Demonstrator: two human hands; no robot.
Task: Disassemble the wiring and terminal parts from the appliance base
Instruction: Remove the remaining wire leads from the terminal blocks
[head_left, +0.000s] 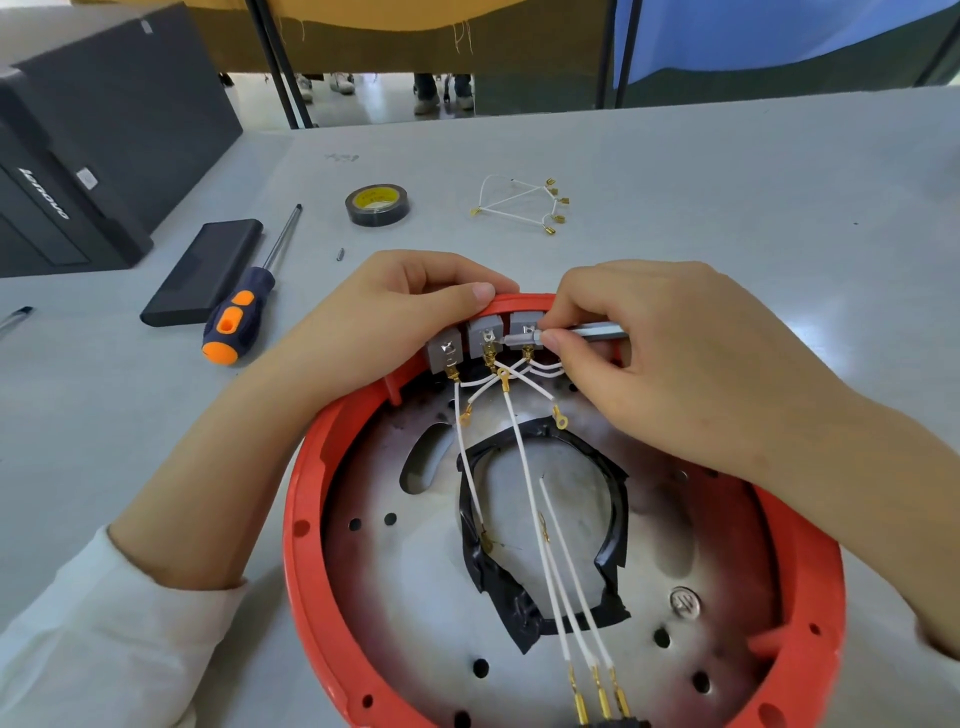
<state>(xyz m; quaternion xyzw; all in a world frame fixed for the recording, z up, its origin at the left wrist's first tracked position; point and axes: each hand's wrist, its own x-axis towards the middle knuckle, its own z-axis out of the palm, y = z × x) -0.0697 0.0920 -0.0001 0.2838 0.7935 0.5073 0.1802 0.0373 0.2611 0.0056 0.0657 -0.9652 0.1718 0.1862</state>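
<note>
1. Nearest me, the red appliance base (304, 525) lies on the grey surface (727, 197), white wires (524, 467) crossing its metal plate.
2. I see my left hand (384, 317) gripping the far rim, fingers curled over it.
3. My right hand (670, 358) pinches a metal driver bit (571, 332) against the grey terminal blocks (488, 335).

We are looking across a pale grey table (727, 171), a black computer case (93, 135) sitting far left, yellow cloth (363, 15) and blue cloth (753, 36) hanging beyond, dark frame legs (275, 67) standing on a light floor (379, 104).
</note>
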